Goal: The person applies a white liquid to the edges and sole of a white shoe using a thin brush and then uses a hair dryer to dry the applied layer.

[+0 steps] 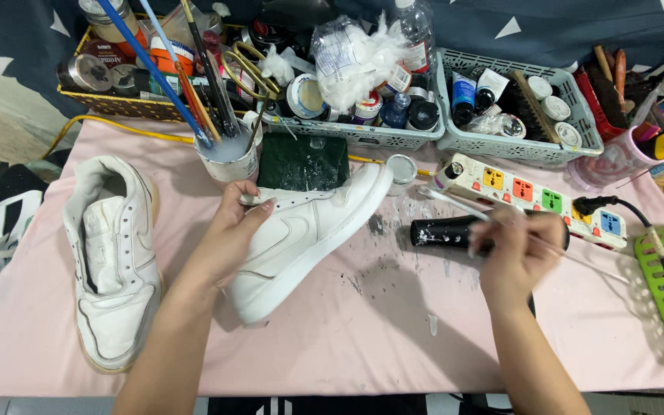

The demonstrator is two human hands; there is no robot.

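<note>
Left hand (228, 238) grips white shoe (309, 230) at its collar: likely light, flexible upper, stiff sole. Right hand (516, 253) pinches thin brush (455, 206).

L hand (228, 234) grips white sneaker (309, 234); R hand (512, 257) holds thin brush (463, 211).

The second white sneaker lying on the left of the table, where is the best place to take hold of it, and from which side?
Probably at the heel collar of the sneaker, coming from above. It lies sole-down with its opening facing up at the far end, so fingers can hook inside the rim there. The left hand is nearest, though it holds the other shoe.
</note>
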